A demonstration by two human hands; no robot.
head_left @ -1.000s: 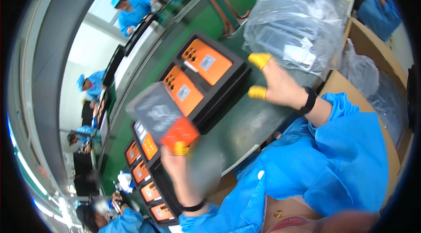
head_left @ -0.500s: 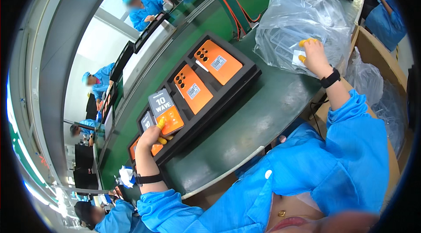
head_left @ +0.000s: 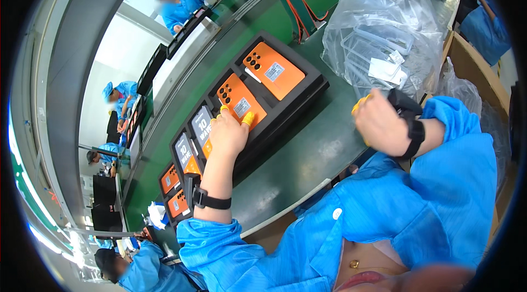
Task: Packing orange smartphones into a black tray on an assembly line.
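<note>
My left hand [head_left: 229, 134], in yellow finger cots, reaches over the near end of an orange phone [head_left: 237, 94] lying camera side up in a black foam tray [head_left: 296, 94]. Its fingertips and thumb are spread at the phone's sides. Another orange phone [head_left: 274, 70] lies in the slot to the right. Left of the hand are two phones face up with grey-and-orange printed film, one [head_left: 202, 123] partly behind the hand, one [head_left: 184, 152] farther left. My right hand [head_left: 380, 124], also in yellow cots, hovers with curled fingers at the bench's right side; whatever it holds is hidden.
A clear plastic bag [head_left: 351, 12] with film pieces and white paper slips [head_left: 387, 69] lies at the right. Beyond it stands a cardboard box [head_left: 477, 67] with more plastic. A second tray with orange phones [head_left: 169, 179] is at left. Co-workers [head_left: 184, 9] sit across the line.
My left hand has moved right from the grey-and-orange phone, which now lies in its slot, to the orange phone. My right hand has come back from the plastic bag toward me.
</note>
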